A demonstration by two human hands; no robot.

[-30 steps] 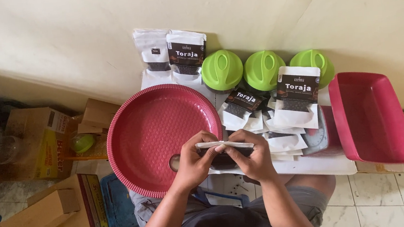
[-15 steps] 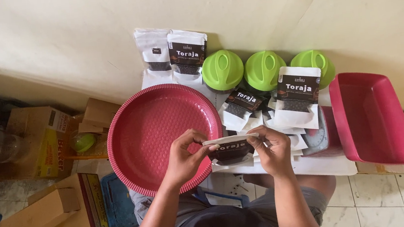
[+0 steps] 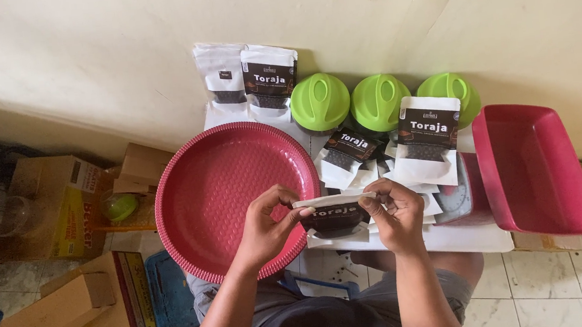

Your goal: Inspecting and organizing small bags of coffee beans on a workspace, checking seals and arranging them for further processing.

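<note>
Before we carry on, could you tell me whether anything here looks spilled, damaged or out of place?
Nothing looks spilled or damaged. The left hand and right hand hold a pouch by its top edge. The only untidy spot is the pile of pouches lying overlapped beside the round tray; the green lids sit in a row.

Single head view, looking steeply down from above the person's lap, close in. Round red tray [image 3: 226, 191] sits centre-left; wall fills the frame above it, floor tiles and cardboard boxes [image 3: 70, 305] below-left.
</note>
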